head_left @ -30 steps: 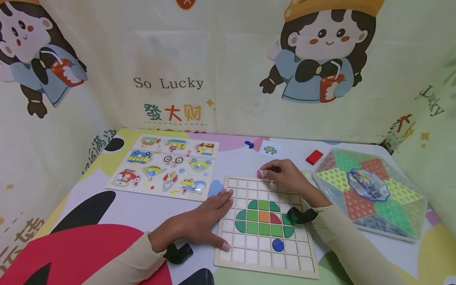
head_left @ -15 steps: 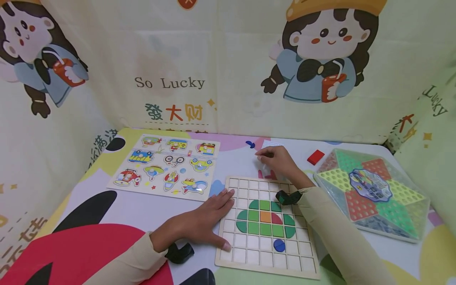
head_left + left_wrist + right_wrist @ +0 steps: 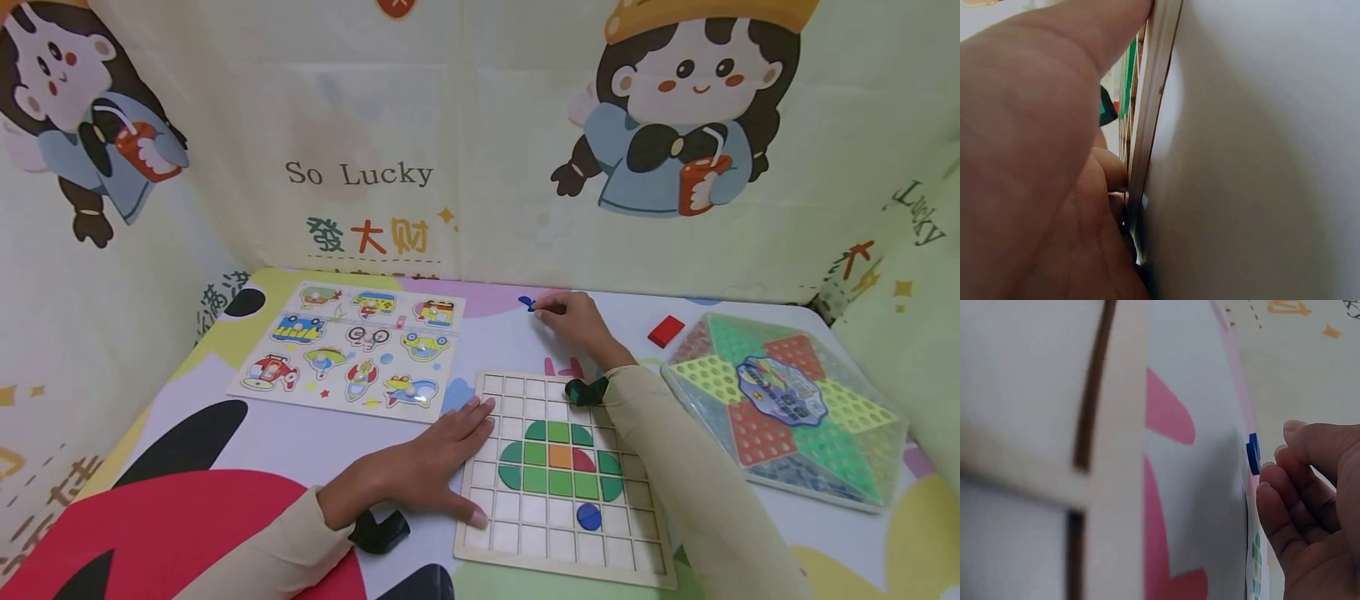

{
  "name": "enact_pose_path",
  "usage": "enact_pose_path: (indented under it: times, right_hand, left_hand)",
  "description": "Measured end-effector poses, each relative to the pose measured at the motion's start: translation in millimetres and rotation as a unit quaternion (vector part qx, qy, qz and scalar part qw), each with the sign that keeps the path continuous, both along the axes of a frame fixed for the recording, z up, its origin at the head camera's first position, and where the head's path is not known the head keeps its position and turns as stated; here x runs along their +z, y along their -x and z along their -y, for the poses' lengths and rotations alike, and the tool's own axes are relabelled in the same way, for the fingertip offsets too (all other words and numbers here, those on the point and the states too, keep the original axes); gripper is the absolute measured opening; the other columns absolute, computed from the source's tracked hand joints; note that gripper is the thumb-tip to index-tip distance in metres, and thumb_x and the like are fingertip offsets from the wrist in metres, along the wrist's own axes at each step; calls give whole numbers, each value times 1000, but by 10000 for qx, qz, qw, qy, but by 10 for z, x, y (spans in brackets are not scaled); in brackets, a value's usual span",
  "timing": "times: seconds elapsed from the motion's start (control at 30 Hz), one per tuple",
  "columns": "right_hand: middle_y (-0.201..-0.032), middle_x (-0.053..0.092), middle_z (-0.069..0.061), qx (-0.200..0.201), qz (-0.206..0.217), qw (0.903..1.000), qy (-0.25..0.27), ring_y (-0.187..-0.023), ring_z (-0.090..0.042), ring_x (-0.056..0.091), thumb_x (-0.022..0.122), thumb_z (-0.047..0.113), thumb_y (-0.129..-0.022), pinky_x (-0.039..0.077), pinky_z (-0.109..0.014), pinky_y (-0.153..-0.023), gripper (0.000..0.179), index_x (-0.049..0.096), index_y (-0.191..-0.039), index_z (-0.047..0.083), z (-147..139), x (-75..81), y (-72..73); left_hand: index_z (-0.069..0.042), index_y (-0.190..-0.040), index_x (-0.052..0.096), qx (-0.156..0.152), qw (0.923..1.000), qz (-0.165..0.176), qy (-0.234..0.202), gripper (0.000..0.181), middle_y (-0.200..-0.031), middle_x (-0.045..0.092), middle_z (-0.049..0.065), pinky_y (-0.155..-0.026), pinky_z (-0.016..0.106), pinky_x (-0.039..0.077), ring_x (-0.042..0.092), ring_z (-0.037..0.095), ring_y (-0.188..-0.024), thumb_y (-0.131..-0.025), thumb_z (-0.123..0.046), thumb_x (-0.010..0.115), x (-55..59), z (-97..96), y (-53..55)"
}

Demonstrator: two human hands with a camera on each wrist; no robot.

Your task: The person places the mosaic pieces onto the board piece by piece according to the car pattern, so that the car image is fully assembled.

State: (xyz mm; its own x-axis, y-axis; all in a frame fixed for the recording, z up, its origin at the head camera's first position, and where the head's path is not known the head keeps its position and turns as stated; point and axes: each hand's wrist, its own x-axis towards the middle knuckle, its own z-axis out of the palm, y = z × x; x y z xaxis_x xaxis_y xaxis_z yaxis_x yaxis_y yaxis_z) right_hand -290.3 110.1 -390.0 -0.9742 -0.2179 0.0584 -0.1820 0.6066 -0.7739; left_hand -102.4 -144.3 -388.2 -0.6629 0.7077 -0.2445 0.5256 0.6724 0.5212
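My left hand (image 3: 420, 467) lies spread at the left side of a wooden grid board (image 3: 562, 572), fingers straight, fingertips and thumb on its frame. In the left wrist view, thumb and palm (image 3: 1029, 125) flank the board's edge. Green, orange and red tiles (image 3: 558, 457) form a pattern in the grid, with a blue circle of two half-round tiles (image 3: 588, 517) below. My right hand (image 3: 576, 321) reaches past the board's far edge to small blue pieces (image 3: 527, 302). In the right wrist view, its loosely bent fingers stand apart from the thumb, fingertips right beside a blue piece (image 3: 1253, 454).
A vehicle puzzle board (image 3: 345, 354) lies at the left. To the right are a red block (image 3: 665, 331) and a boxed hexagonal checkers set (image 3: 780, 408). A small pattern card (image 3: 1256, 550) lies beyond my right hand, hidden in the head view. A printed cloth (image 3: 495, 167) hangs behind.
My right hand has moved from the board's far edge away from me and slightly left, to the blue pieces, covering the pattern card. My left hand has stayed in place.
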Motion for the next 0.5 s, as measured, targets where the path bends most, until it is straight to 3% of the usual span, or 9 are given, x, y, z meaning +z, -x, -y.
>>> enact_pose_path:
  times: [0.2,0.4,0.5]
  right_hand:
    - [-111,65,-12,-91,-101,9999,-62,-102,-26,59,67,9,-93,50,-38,-87,21,71,-113,3,83,-2,91]
    - [-118,62,-15,-78,147,9997,-177,-109,-28,58,65,8,-94,50,-39,-93,34,64,-127,2,125,15,118]
    - [-118,65,-14,-42,218,9996,-169,-109,-28,58,65,8,-94,50,-39,-91,33,65,-126,2,134,23,139]
  left_hand:
    - [-11,-157,15,-24,10000,-32,-41,113,-163,-7,-2,-117,46,4,-13,17,-146,-76,-67,69,-1,2,6]
    - [-10,-157,15,-3,10000,30,-57,113,-163,-6,-2,-117,47,4,-13,17,-146,-76,-66,70,8,-8,10]
    - [-11,-157,14,4,10000,41,-22,113,-163,-7,-3,-117,46,4,-13,16,-146,-76,-66,70,14,-9,19]
